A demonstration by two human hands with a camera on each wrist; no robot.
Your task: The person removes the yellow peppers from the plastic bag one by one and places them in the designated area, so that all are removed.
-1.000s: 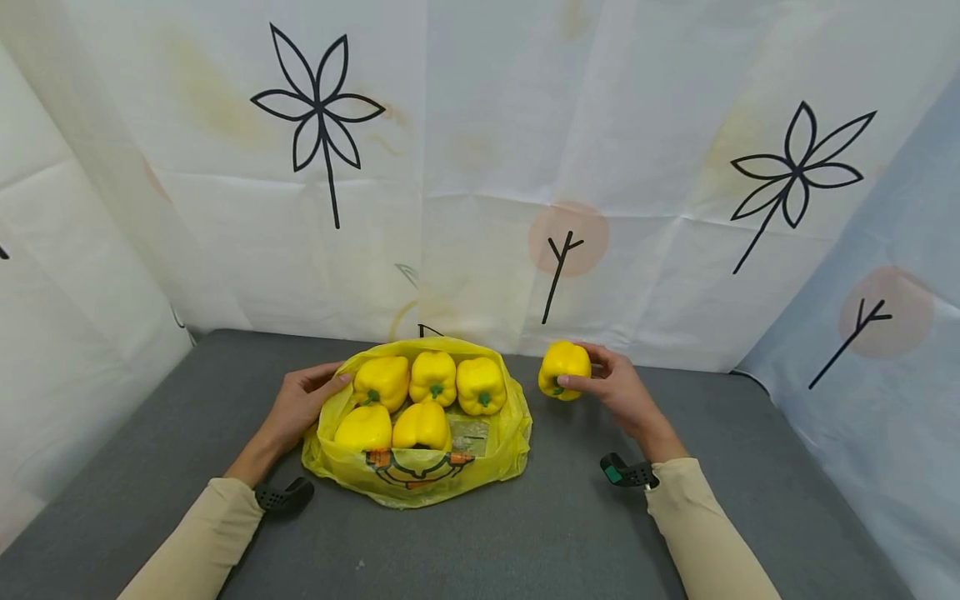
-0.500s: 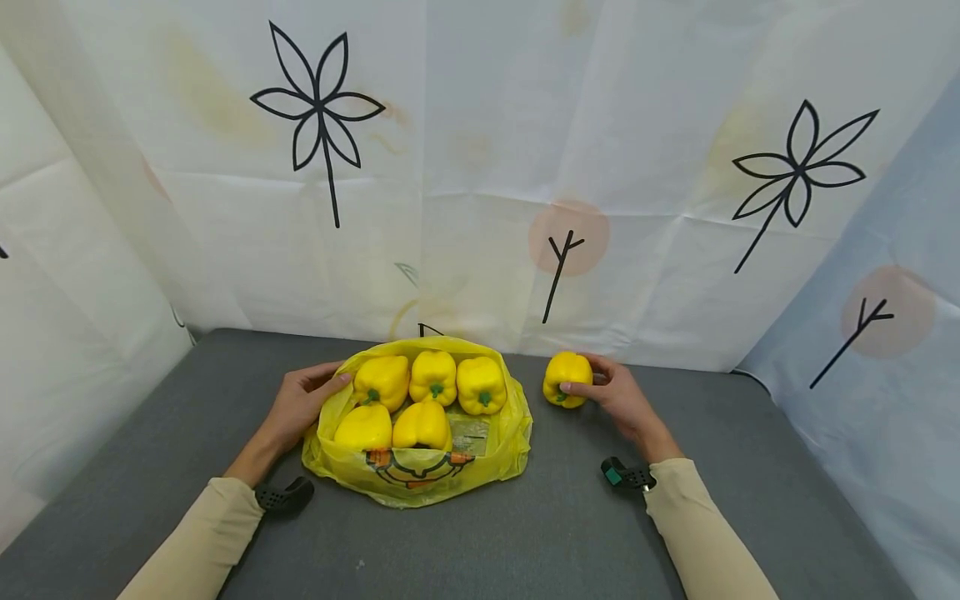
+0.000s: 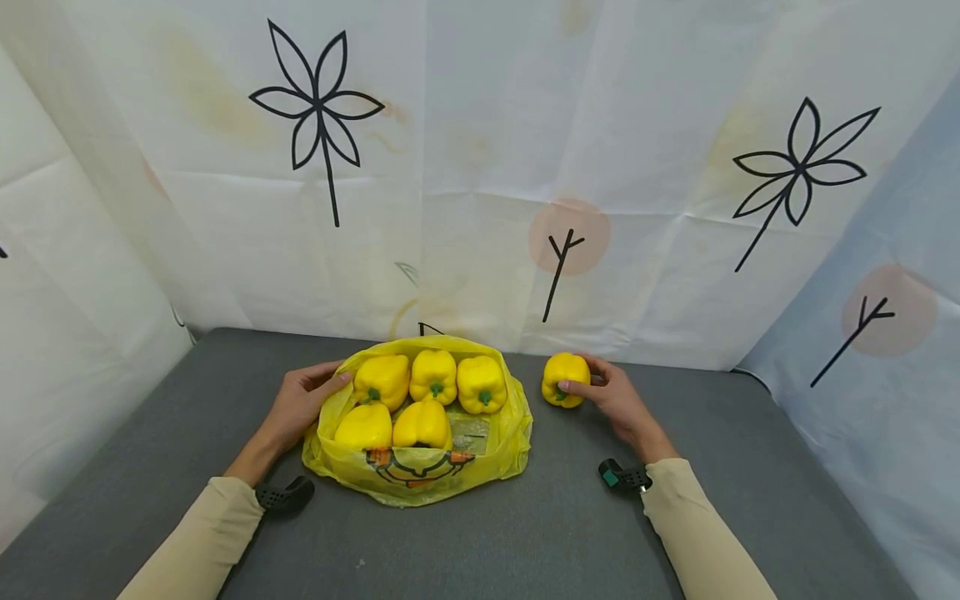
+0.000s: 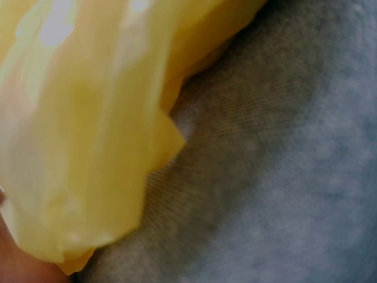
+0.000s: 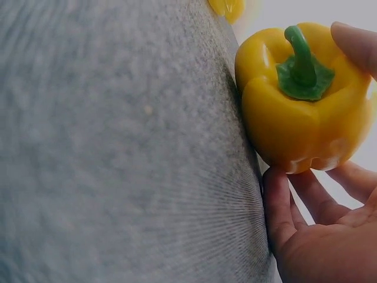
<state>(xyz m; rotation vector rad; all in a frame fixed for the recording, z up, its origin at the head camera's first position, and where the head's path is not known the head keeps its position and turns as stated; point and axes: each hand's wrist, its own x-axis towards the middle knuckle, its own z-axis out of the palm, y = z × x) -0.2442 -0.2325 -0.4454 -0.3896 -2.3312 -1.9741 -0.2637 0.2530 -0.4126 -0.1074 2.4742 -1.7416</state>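
Note:
A yellow plastic bag lies open on the grey table, with several yellow bell peppers inside. My left hand grips its left rim, thumb over the edge, fingertips hidden by the plastic. In the left wrist view the bag fills the left side. To the right of the bag, my right hand holds a single yellow pepper. The right wrist view shows that pepper on the table surface, its green stem toward the camera, between the thumb and fingers of my right hand.
The grey table reaches back to a white cloth printed with flowers and twigs. More cloth hangs at both sides. A black strap is on each wrist.
The right hand and its pepper have moved slightly down toward the table, then stayed nearly still. The left hand and the bag have not moved.

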